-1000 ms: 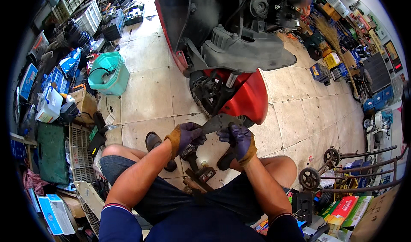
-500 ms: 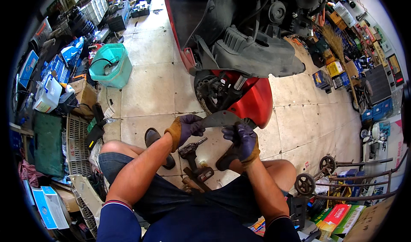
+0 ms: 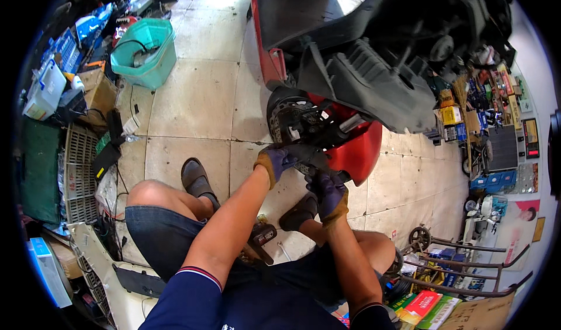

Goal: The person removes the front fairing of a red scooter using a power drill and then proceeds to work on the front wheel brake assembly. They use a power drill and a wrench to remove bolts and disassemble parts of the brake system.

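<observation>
Both my hands wear dark purple gloves with tan cuffs. My left hand (image 3: 276, 162) is closed on the left end of a dark curved plastic panel (image 3: 306, 154). Near its other end, my right hand (image 3: 331, 195) pinches the panel's lower right edge. The panel sits right in front of the scooter's front wheel (image 3: 283, 120) and beside its red fender (image 3: 363, 155); I cannot tell whether it touches them. Between my feet lies a cordless impact wrench (image 3: 263, 233), mostly hidden behind my left forearm.
Black underbody plastic (image 3: 380, 87) of the scooter hangs above the wheel. A teal bucket (image 3: 153, 73) stands on the tiles at the left, near a cardboard box (image 3: 98, 96). Cream body panels (image 3: 96, 251) lie by my left knee. A metal hand trolley (image 3: 467, 260) is at the right.
My hands have carried the panel away from me, up to the wheel and fender. The view has shifted, and my left forearm now covers much of the impact wrench.
</observation>
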A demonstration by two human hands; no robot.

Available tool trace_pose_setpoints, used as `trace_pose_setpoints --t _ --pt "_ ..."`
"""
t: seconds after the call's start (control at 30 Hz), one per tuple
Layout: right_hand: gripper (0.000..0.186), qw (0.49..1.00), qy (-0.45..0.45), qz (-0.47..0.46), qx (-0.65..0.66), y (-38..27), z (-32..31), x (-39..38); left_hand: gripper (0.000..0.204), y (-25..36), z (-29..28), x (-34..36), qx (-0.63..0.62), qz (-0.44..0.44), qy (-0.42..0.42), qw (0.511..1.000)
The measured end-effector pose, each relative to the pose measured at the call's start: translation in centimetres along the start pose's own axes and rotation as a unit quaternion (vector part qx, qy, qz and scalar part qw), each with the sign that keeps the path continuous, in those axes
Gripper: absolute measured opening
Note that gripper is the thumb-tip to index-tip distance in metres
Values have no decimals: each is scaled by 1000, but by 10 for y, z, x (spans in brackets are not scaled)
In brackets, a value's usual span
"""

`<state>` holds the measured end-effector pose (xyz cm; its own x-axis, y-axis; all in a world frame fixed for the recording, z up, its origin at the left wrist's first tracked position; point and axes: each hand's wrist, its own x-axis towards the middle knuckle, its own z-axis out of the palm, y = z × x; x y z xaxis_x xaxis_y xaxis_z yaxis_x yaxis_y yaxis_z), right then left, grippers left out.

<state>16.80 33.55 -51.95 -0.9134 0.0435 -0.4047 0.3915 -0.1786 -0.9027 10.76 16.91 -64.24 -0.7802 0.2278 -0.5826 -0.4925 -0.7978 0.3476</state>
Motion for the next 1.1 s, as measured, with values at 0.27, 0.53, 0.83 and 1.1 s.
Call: trace_pose_setpoints --t 0.27,0.53,0.83,1.1 --pt "28 997 60 11 -43 30 28 42 31 -12 -17 41 -190 16 -13 982" --pt "25 991 72 37 -107 28 49 56 28 -38 -51 74 74 238 -74 966" --pt "28 985 13 78 -156 33 45 58 28 -52 -81 111 -9 194 -92 977" --pt "36 980 -17 105 -169 9 27 32 25 -59 -73 106 113 141 -28 983"
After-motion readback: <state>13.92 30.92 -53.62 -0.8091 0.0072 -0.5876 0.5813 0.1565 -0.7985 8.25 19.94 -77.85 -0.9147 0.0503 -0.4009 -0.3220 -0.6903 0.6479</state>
